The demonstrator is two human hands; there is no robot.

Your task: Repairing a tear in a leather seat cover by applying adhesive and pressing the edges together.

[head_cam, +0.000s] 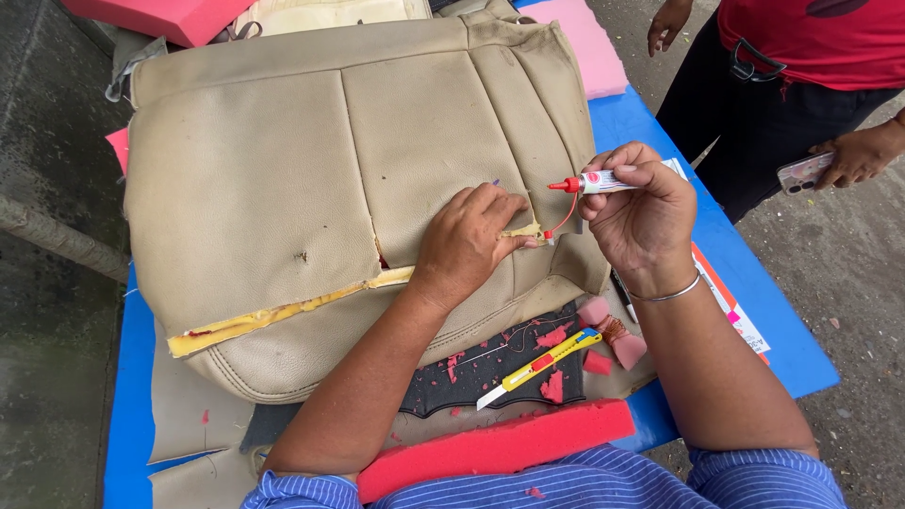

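Right hand (641, 212) grip closed on white glue tube (617, 179), red nozzle. Left hand (468, 243) flat, pressing torn beige seat cover (283, 179) seam, just left of nozzle.

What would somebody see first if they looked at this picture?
First the big beige seat cover spread over the blue table, with a long tear showing yellow foam. In the middle, the left hand presses beside the tear while the right hand holds a small glue tube with a red nozzle over it. Nearer the person lie a yellow utility knife and a red foam strip.
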